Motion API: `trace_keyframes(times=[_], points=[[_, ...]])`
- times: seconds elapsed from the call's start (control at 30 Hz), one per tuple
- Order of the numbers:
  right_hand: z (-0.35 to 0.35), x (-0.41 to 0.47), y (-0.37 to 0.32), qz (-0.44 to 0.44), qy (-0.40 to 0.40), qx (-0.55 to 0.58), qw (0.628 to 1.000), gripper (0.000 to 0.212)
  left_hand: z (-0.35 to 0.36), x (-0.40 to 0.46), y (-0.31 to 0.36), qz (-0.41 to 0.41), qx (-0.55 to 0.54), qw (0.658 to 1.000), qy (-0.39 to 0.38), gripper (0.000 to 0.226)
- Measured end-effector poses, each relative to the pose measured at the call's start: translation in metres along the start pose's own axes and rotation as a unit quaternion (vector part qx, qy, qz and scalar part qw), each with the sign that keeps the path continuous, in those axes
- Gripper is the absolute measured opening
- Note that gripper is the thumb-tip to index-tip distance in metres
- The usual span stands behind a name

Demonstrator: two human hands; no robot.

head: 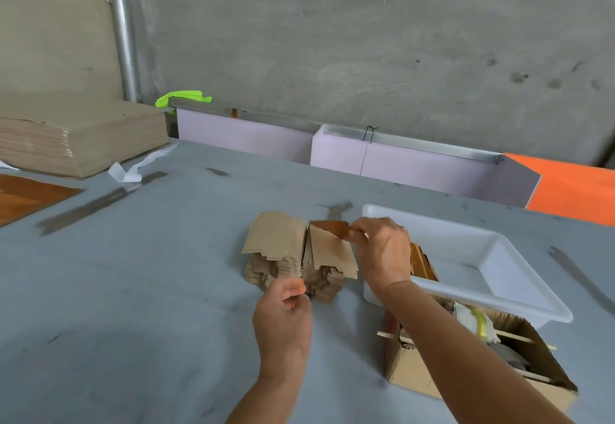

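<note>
As observed from the upper left of the frame, a stack of cardboard sheets [80, 134] rests on the grey table [149, 273], with a wood-toned sheet [26, 194] just below it at the left edge.

At centre frame two stacks of cut card pieces stand side by side, touching: the left stack [276, 243] and the right stack [324, 285].

The left hand [283, 310] sits at the near edge of these stacks, forearm rising from the bottom edge, fingers curled toward the thumb. Whether it holds anything cannot be told.

The right hand [382, 250] reaches in from the lower right, wrist bent over the right stack. Thumb and fingers pinch the top card piece [332, 250] at its far edge, which shows a glossy brown face.

Right of the hands, a white plastic tray [482, 247] overlaps an open cardboard box [416, 370].
</note>
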State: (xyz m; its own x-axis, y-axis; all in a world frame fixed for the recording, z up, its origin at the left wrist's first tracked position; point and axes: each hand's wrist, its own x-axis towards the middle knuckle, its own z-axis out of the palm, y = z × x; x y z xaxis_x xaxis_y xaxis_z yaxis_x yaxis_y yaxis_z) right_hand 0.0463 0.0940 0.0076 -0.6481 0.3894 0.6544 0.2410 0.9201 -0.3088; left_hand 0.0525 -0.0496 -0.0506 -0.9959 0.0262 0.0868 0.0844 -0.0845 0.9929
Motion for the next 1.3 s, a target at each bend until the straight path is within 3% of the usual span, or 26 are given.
trace_keyframes(times=[0.23,0.37,0.4,0.53,0.67,0.8,0.87,0.93,1.03,1.13,1.2,1.3], points=[[-0.036,0.008,-0.002,0.027,0.09,0.092,0.991,0.011,0.003,0.003,0.019,0.036,0.013,0.999,0.008,0.02],[-0.075,-0.008,0.004,0.095,0.011,0.297,0.95,0.014,0.008,0.01,0.047,0.046,-0.005,0.999,-0.009,0.063],[-0.086,-0.019,0.006,0.117,-0.019,0.35,0.929,0.015,0.008,0.009,0.054,0.026,-0.043,0.998,-0.032,0.062],[-0.121,-0.063,0.024,0.192,-0.071,0.437,0.876,0.007,0.011,-0.007,0.063,-0.061,-0.141,0.977,-0.151,0.007],[-0.145,-0.092,0.047,0.272,-0.103,0.454,0.842,0.01,0.018,-0.031,0.056,-0.085,-0.122,0.969,-0.2,0.018],[-0.168,-0.113,0.063,0.231,-0.109,0.483,0.837,0.016,0.025,-0.059,0.049,0.0,-0.083,0.962,-0.259,0.015],[-0.174,-0.128,0.071,0.204,-0.114,0.441,0.866,0.009,0.026,-0.072,0.042,0.057,-0.071,0.949,-0.302,0.014],[-0.176,-0.146,0.081,0.159,-0.089,0.333,0.925,0.014,0.027,-0.082,0.033,0.146,-0.025,0.936,-0.318,0.018],[-0.176,-0.171,0.094,-0.014,0.002,0.115,0.993,0.015,0.027,-0.09,0.019,0.32,0.068,0.896,-0.3,0.015],[-0.168,-0.199,0.102,-0.125,-0.005,0.002,0.992,0.017,0.021,-0.096,0.001,0.449,0.171,0.811,-0.334,0.005],[-0.159,-0.217,0.104,-0.14,-0.037,-0.016,0.989,0.023,0.012,-0.102,-0.013,0.468,0.239,0.769,-0.364,0.011],[-0.144,-0.24,0.104,-0.148,-0.098,-0.037,0.983,0.015,0.002,-0.111,-0.026,0.491,0.326,0.712,-0.381,0.012]])
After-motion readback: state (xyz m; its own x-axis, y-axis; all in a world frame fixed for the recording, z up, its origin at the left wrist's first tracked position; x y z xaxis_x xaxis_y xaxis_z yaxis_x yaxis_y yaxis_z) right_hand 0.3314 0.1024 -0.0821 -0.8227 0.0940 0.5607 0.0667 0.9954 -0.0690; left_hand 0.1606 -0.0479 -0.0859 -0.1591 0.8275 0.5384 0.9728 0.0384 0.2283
